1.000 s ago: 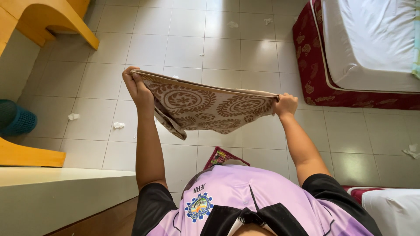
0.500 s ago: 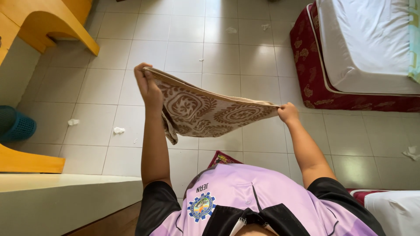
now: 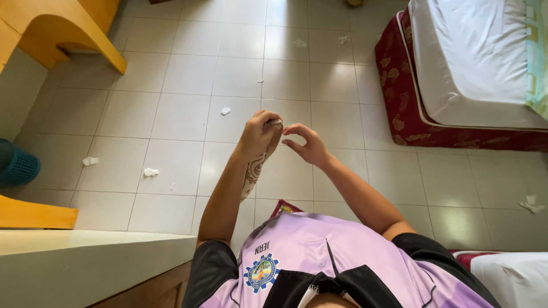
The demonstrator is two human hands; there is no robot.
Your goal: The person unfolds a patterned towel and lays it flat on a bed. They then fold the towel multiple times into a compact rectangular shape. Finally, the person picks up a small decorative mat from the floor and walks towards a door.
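Note:
My left hand point(image 3: 260, 132) is raised in front of me, fingers closed on the top edge of a brown patterned cloth point(image 3: 253, 171). The cloth hangs down folded along my left forearm, seen almost edge-on as a narrow strip. My right hand point(image 3: 307, 145) is right beside the left one, fingers curled and slightly apart, touching or nearly touching the cloth's top corner; whether it still grips it I cannot tell. Below, my lilac and black shirt point(image 3: 331, 256) fills the bottom of the view.
White tiled floor point(image 3: 182, 114) with small scraps of paper point(image 3: 150, 171). A mattress on a red patterned base point(image 3: 411, 108) stands at the right, a yellow wooden chair point(image 3: 74, 28) at top left, a teal basket point(image 3: 17, 165) at left, a pale ledge point(image 3: 85, 262) at bottom left.
My hands, held wide apart with the cloth spread between them, have come together in the middle. The cloth is now folded in half and hangs from my left hand.

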